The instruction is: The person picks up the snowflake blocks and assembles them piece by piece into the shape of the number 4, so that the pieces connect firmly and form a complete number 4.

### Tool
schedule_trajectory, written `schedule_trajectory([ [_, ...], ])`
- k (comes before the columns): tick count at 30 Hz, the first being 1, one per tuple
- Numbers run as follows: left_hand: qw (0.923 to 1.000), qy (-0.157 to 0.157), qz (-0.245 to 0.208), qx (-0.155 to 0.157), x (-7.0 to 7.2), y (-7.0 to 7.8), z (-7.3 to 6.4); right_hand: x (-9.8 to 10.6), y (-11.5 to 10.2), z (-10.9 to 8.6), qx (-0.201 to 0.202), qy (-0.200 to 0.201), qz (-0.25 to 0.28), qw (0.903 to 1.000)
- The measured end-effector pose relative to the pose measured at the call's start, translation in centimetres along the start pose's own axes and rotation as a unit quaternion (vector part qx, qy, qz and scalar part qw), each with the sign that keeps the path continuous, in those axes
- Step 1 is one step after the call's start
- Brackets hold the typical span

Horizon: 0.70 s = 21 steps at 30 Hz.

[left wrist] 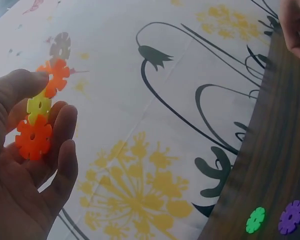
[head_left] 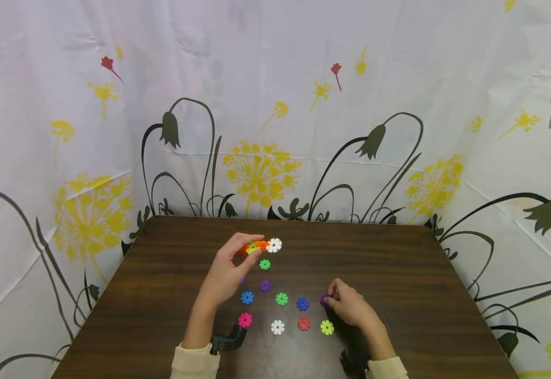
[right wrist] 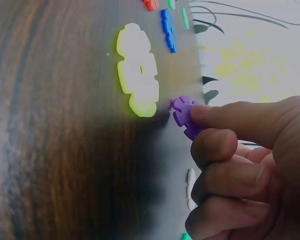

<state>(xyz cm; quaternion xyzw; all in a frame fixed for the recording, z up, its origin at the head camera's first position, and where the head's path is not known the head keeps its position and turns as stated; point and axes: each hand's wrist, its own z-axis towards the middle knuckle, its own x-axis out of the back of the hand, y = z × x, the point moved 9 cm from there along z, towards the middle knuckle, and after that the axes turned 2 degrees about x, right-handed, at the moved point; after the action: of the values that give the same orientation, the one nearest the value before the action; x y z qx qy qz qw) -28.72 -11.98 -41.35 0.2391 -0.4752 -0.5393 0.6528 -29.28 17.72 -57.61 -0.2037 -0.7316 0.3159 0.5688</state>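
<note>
left hand [head_left: 225,271]: it pinches the disc chain [head_left: 263,246], raised above the table [head_left: 408,263] | right hand [head_left: 350,305]: its fingertips pinch the purple disc [right wrist: 183,116] | yellow disc [head_left: 327,327]: lies on table, near right hand

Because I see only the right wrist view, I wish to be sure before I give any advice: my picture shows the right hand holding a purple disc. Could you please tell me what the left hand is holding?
Observer: The left hand holds a chain of joined discs, coloured orange, yellow, orange and, at one end, white.
Operator: Thank you, this is clear. In my picture I find no pink disc; is there one on the table?
Observer: Yes, in the head view a pink disc lies on the table, just to the right of the left forearm.
</note>
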Motion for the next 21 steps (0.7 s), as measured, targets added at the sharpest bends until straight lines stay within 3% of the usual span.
schedule_trajectory([
  [6, 0.9998, 0.007, 0.005, -0.02, -0.2, 0.1, 0.1, 0.3, -0.3, 0.0, 0.028, -0.009, 0.038, 0.9989],
  [14, 0.9976, 0.01, 0.058, -0.036, -0.9, 0.2, 0.4, 1.6, -1.8, 0.2, 0.068, 0.017, 0.095, 0.993],
  [18, 0.9975, 0.009, 0.058, -0.04, -1.1, 0.3, 0.4, 2.8, -3.4, -0.1, 0.099, 0.035, 0.169, 0.98],
  [21, 0.9974, 0.006, 0.053, -0.048, -1.3, 0.7, 0.7, 4.2, -4.8, -0.5, 0.119, 0.048, 0.231, 0.9643],
])
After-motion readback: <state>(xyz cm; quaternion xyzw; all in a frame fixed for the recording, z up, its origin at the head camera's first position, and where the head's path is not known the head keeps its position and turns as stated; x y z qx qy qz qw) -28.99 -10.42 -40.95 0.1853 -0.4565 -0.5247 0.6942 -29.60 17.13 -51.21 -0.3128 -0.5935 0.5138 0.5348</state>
